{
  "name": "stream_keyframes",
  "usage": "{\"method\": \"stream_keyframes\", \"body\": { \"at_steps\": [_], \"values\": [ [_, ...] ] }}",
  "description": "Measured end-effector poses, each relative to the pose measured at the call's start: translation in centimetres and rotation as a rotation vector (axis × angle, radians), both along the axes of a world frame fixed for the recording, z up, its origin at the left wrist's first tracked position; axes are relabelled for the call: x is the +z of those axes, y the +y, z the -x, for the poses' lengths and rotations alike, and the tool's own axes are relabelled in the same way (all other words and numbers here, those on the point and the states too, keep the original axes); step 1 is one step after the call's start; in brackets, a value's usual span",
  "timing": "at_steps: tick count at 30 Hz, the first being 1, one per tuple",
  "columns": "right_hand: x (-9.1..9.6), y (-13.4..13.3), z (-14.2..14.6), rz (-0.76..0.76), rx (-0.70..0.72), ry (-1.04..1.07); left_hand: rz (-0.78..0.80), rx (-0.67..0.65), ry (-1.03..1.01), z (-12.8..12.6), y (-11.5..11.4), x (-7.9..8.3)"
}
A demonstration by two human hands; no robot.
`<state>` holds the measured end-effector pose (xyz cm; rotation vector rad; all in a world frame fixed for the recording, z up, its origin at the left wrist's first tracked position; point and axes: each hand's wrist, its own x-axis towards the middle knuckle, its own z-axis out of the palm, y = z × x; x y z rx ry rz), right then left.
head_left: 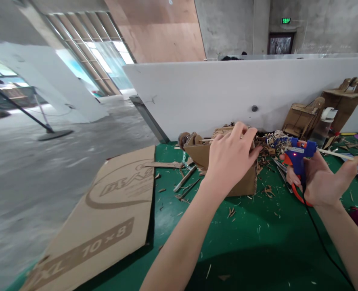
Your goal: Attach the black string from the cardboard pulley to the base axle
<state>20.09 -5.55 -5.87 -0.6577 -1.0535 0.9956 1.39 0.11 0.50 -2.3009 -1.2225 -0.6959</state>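
A blue hot glue gun [298, 155] with an orange trigger and a lit red light is gripped in my right hand [324, 182]. A pale glue stick [336, 154] sticks out of its back, and its nozzle end points left into a heap of shavings. My left hand [231, 157] reaches over a cardboard model [242, 186], its fingers curled and thumb bent at the upper right edge; the fingertips are partly hidden. Round cardboard wheels [185, 140] sit on a stick at the model's left end. Scissors [298, 194] with orange handles lie under the glue gun.
A large printed cardboard sheet [118, 198] overhangs the left side of the green table [245, 242]. Wood scraps and shavings [268, 151] are scattered about. Against the white partition [203, 93] stand a clear bottle [322, 127] and other cardboard models [339, 107]. A black cord [321, 238] trails past my right wrist.
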Motion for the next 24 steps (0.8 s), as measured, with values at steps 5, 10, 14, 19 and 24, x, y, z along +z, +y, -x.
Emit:
{"method": "stream_keyframes", "body": {
  "at_steps": [5,10,14,19,24],
  "values": [
    [0.05,-0.03,0.02,0.012,-0.003,-0.008,-0.011,-0.01,0.0,0.1,0.11,-0.09],
    [-0.12,0.12,-0.08,0.003,0.007,0.013,-0.015,-0.006,0.01,0.11,0.05,-0.06],
    [-0.2,0.14,-0.09,-0.004,0.004,0.02,-0.01,-0.004,0.009,0.09,-0.01,-0.01],
    [0.1,-0.09,0.12,0.014,-0.011,-0.002,0.004,0.0,0.01,0.05,0.01,0.0],
    [0.16,-0.07,0.16,0.026,-0.022,-0.009,0.01,0.009,0.012,0.01,-0.07,0.05]
  ]
}}
